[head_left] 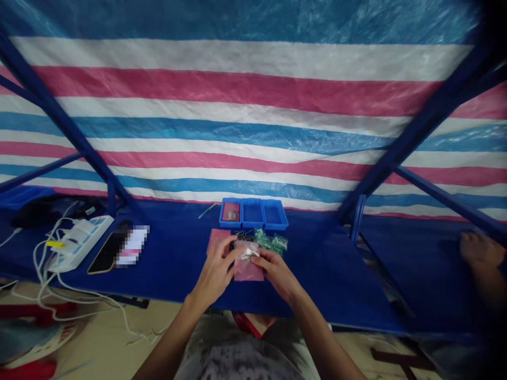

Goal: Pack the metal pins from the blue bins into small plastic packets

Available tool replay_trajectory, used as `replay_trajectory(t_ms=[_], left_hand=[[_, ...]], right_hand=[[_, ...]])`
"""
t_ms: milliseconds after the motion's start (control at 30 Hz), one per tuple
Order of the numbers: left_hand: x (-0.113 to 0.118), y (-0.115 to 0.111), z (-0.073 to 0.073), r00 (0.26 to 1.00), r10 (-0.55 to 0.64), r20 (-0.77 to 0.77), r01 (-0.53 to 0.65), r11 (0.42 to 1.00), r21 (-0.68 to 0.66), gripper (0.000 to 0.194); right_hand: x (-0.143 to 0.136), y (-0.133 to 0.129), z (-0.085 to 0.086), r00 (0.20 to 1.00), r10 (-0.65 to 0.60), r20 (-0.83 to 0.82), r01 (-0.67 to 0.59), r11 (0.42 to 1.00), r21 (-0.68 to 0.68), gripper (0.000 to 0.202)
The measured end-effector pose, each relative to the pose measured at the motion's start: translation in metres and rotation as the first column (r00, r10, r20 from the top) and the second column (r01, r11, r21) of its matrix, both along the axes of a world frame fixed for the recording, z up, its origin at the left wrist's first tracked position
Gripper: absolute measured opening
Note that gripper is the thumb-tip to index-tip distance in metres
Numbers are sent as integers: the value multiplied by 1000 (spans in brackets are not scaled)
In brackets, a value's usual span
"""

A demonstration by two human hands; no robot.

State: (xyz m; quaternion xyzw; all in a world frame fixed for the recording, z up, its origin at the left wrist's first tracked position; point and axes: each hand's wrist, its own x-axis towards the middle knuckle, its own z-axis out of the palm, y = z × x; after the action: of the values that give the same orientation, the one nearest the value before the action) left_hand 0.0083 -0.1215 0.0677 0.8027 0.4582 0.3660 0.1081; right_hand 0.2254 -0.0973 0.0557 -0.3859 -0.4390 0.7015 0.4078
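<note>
A small pink translucent plastic bag (249,271) is between my two hands, just above the blue table, with something shiny and whitish at its upper part. My right hand (279,273) pinches the bag near its upper right side. Curled at the left edge of the same bag is my left hand (214,272), its fingertips against the plastic. Behind the left fingers lies another pink bag (214,238). Small dark metal pieces (242,235), partly hidden, are beyond the held bag. To their right sits a heap of green packets (270,240).
Three joined blue trays (252,213) stand at the back; the left one holds a pink bag. A thin pen-like stick (207,211) lies beside them. On the left are a phone (106,250), a white power strip (85,240) and loose cables. Another person's hand (481,250) shows far right.
</note>
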Motion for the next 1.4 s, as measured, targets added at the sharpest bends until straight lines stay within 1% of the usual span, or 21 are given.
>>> replay_trajectory(t_ms=[67, 100, 167, 200, 233, 267, 300, 367, 400, 467, 533, 567, 633, 733, 800, 900, 1033, 1133, 1267, 1333, 1400], left_hand=[[2, -1, 0, 998, -57, 12, 57, 998, -14, 39], [2, -1, -1, 997, -55, 61, 57, 997, -44, 31], [4, 0, -4, 977, 21, 211, 13, 987, -158, 17], [5, 0, -6, 956, 78, 284, -8, 971, -240, 20], [6, 0, -8, 929, 128, 348, -6, 944, -330, 27], [7, -1, -11, 902, 155, 402, 29, 909, -416, 32], [9, -2, -12, 874, 165, 457, 91, 868, -488, 36], [15, -5, -16, 795, 182, 579, 238, 783, -574, 40], [18, -6, -17, 742, 206, 637, 299, 750, -591, 45], [25, -7, -20, 639, 281, 716, 364, 709, -604, 70], [28, -7, -23, 602, 337, 724, 369, 687, -626, 91], [27, -6, -24, 617, 345, 708, 353, 682, -640, 91], [23, -4, -25, 688, 329, 647, 283, 700, -656, 77], [12, -2, -22, 809, 285, 514, 105, 790, -605, 63], [7, -1, -17, 864, 254, 434, 34, 831, -555, 53], [9, 0, -13, 899, 161, 408, 88, 845, -527, 41], [18, 7, -13, 895, 95, 435, 168, 834, -526, 40], [14, 22, -13, 898, 114, 425, 125, 860, -494, 42], [-10, 62, -5, 901, 180, 396, -8, 918, -397, 41], [-24, 92, 2, 899, 229, 373, -111, 944, -312, 40], [-34, 125, 8, 910, 309, 275, -251, 941, -226, 39]], right_hand=[[1, -1, -3, 998, 48, 52, -46, 998, -45, 38], [3, -2, -6, 993, 31, 111, -27, 999, -35, 43], [5, -3, -11, 958, -139, 249, 120, 989, 90, 51], [7, -5, -14, 915, -277, 294, 222, 953, 208, 51], [8, -7, -17, 856, -419, 302, 308, 883, 353, 45], [8, -9, -19, 807, -518, 285, 345, 805, 483, 37], [8, -13, -21, 785, -556, 273, 323, 743, 586, 31], [9, -19, -20, 788, -546, 285, 195, 661, 725, 30], [8, -22, -18, 797, -518, 311, 116, 636, 763, 31], [9, -26, -14, 810, -448, 378, -29, 614, 789, 32], [9, -26, -11, 828, -361, 430, -119, 636, 763, 26], [9, -25, -11, 839, -327, 435, -123, 666, 736, 21], [7, -21, -14, 875, -285, 392, -41, 762, 646, 20], [2, -16, -20, 941, -245, 235, 129, 899, 419, 36], [-1, -14, -21, 970, -202, 133, 156, 943, 295, 43], [-6, -14, -18, 990, -135, 30, 126, 970, 208, 41], [-11, -12, -15, 995, -95, 23, 87, 971, 221, 38], [-11, -11, -20, 972, -217, 92, 187, 946, 264, 39], [6, -10, -35, 875, -463, 145, 398, 856, 330, 40], [20, -11, -43, 814, -557, 162, 478, 802, 358, 41], [34, -13, -51, 757, -628, 180, 534, 754, 381, 42]])
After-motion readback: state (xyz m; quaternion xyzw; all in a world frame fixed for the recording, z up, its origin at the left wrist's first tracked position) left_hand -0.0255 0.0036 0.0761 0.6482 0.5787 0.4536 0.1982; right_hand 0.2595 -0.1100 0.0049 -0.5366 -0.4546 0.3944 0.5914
